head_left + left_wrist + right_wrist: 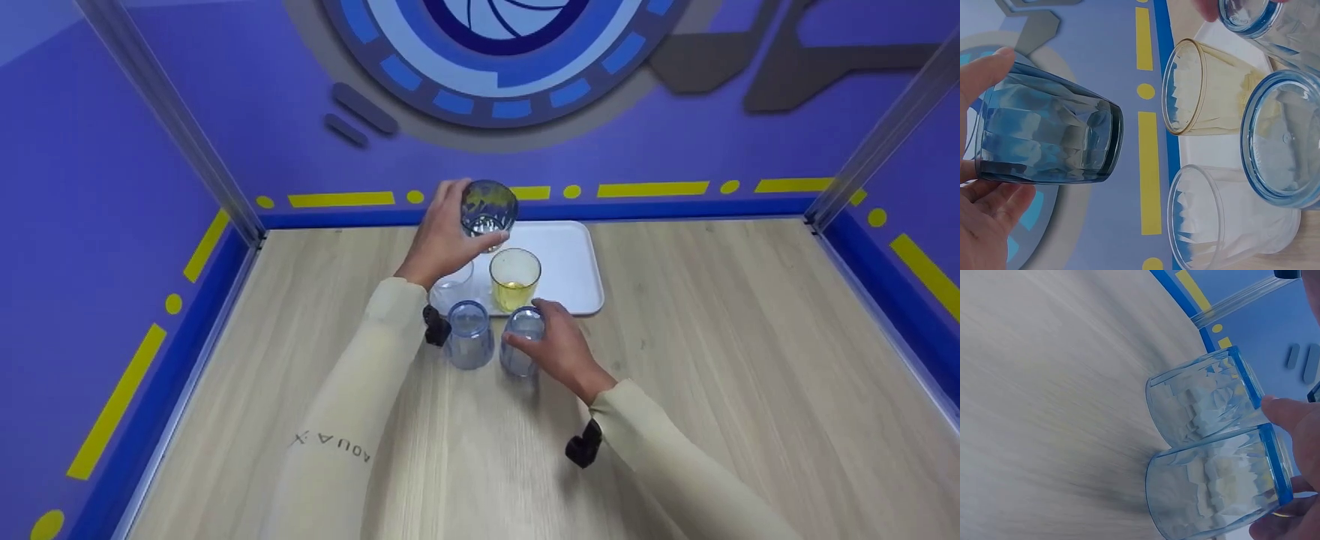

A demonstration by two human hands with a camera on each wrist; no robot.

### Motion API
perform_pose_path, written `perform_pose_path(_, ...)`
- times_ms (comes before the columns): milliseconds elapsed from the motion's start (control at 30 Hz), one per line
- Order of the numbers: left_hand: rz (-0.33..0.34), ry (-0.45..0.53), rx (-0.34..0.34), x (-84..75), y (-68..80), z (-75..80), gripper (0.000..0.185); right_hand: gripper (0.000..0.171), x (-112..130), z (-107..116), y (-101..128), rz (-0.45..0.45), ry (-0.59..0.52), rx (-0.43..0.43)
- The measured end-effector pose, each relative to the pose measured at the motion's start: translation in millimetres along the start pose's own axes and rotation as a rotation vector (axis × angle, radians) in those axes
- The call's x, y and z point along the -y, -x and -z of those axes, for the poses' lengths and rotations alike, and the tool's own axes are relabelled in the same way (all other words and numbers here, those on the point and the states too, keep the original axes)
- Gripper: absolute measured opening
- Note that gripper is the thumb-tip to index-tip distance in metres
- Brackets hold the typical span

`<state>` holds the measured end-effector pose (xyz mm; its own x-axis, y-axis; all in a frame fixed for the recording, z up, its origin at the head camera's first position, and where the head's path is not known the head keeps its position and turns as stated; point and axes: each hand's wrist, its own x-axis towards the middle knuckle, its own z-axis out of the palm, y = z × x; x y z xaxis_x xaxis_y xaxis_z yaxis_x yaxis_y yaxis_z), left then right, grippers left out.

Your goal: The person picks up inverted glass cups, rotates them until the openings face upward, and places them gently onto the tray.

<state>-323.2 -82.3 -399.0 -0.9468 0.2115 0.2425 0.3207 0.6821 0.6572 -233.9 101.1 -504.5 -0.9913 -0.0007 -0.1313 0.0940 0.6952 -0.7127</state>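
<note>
My left hand (444, 244) holds a dark blue-grey glass (489, 204) up above the back of the white tray (574, 259); in the left wrist view this faceted glass (1050, 129) sits between thumb and fingers. Below it, a yellow glass (515, 274) and a clear glass (452, 291) stand upright on the tray. In front of the tray, two light blue glasses are upside down on the table. My right hand (566, 349) grips the right one (517, 356) near its upturned base, thumb on the near side. The left one (470, 345) stands close beside it, untouched.
A wooden table (720, 360) carries everything. Blue-purple panels with yellow marks (652, 192) enclose its back and sides, joined by metal corner posts (172, 112). Black wrist devices (583, 444) hang below both sleeves.
</note>
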Motion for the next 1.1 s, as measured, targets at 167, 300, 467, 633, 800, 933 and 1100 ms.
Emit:
perform_pose_path(167,0.003,-0.008,0.008,0.3,-4.1,-2.0,0.090,0.074,-0.7,-1.5,-1.3,0.031,0.003,-0.021)
perform_pose_path(300,0.004,-0.020,0.004,2.0,-7.6,-4.5,0.090,0.074,0.5,-1.4,-0.9,0.023,0.030,-0.023)
perform_pose_path(467,-0.001,-0.026,0.008,4.7,-12.0,-9.3,0.091,0.073,0.9,-0.5,-0.2,0.026,0.064,-0.038)
perform_pose_path(633,0.015,-0.037,0.019,8.6,-16.8,-12.7,0.091,0.071,-0.1,-0.7,-0.8,0.032,0.052,-0.032)
perform_pose_path(800,0.029,-0.037,0.010,13.3,-22.5,-14.8,0.091,0.072,0.6,-1.4,-0.8,0.037,0.060,-0.033)
perform_pose_path(933,0.051,-0.040,0.018,15.5,-25.6,-16.4,0.091,0.072,0.6,-1.6,-0.8,0.054,0.075,-0.045)
perform_pose_path(1100,0.078,-0.046,0.028,17.2,-27.6,-17.9,0.091,0.072,1.0,-1.7,-1.8,0.066,0.086,-0.044)
